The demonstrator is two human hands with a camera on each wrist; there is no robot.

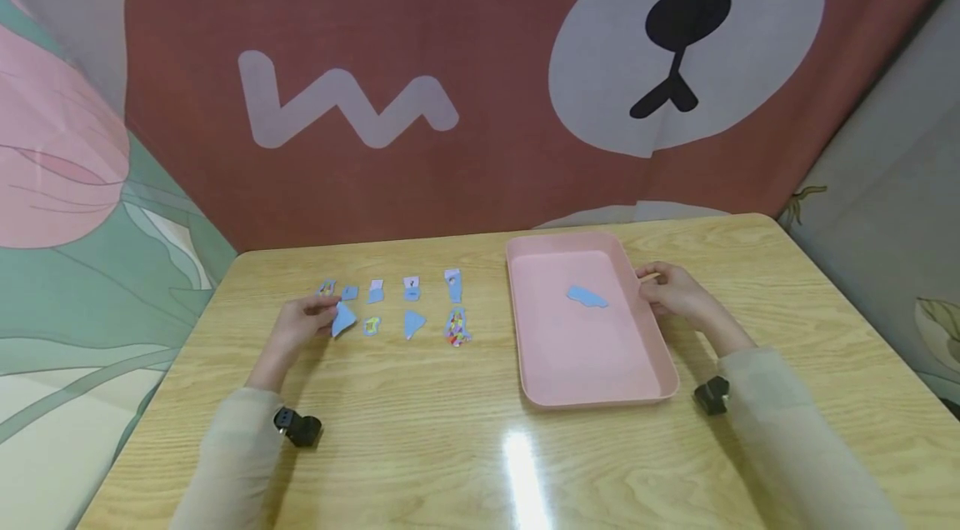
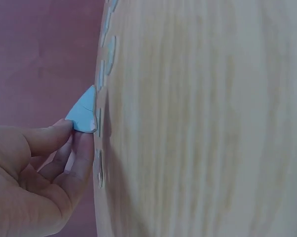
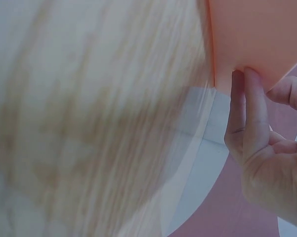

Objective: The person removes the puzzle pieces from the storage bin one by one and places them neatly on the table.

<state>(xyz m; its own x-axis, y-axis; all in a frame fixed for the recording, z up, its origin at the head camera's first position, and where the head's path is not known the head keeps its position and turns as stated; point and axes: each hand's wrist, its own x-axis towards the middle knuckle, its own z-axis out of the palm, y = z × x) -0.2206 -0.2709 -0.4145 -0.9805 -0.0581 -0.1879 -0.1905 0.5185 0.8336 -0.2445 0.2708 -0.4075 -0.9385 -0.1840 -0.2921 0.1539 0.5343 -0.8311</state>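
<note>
My left hand (image 1: pixel 296 323) pinches a blue triangular piece (image 1: pixel 343 319) between thumb and fingers, tilted up from the table at the left end of the laid-out pieces. In the left wrist view, the blue piece (image 2: pixel 84 112) has a thin dark line across it. My right hand (image 1: pixel 671 292) holds the right side of a pink tray (image 1: pixel 592 384). Seen from the right wrist, straight fingers (image 3: pixel 255 111) lie against the tray's outer wall, with the thumb side at its edge. One blue elongated piece (image 1: pixel 587 297) lies inside the tray.
Between the left hand and the tray lie two rows of small flat pieces, among them a blue triangle (image 1: pixel 413 323), a multicoloured piece (image 1: pixel 457 327) and a blue-and-white strip (image 1: pixel 453 286). The wooden table (image 1: pixel 420 430) meets a printed cloth (image 1: pixel 375 188) at its back edge.
</note>
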